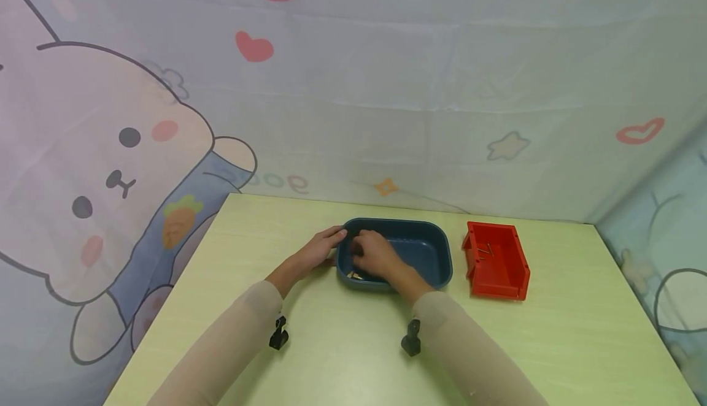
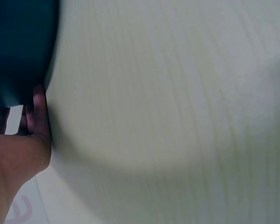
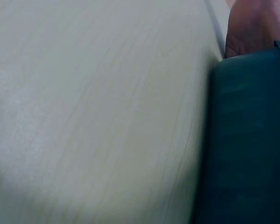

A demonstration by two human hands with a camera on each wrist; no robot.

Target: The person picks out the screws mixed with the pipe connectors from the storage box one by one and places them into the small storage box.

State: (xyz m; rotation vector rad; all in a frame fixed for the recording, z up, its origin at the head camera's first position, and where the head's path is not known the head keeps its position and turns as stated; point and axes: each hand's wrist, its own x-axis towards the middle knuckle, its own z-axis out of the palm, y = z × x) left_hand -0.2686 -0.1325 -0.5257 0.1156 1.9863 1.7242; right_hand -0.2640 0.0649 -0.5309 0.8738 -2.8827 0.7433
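A dark blue tub (image 1: pixel 422 259) with rounded corners stands on the table. At its left end my left hand (image 1: pixel 315 251) grips the side, thumb over the rim and the other fingers against the outer wall. In the left wrist view those fingers (image 2: pixel 39 109) reach up along the tub's wall. My right hand (image 1: pixel 378 256) is inside the tub at the left, fingers curled down. Whether it pinches anything is hidden. Below its fingers lie a few small brass-coloured pieces (image 1: pixel 355 276), too small to make out. The right wrist view shows mainly the tub's outer wall (image 3: pixel 252 140).
To the tub's right a red plastic bin (image 1: pixel 499 271) holds several small brass-coloured screws (image 1: pixel 486 250). Both stand on a pale wood-grain table (image 1: pixel 342 357). A printed cloth (image 1: pixel 386 87) hangs behind the table's far edge. Each sleeve carries a black wrist mount (image 1: pixel 411 338).
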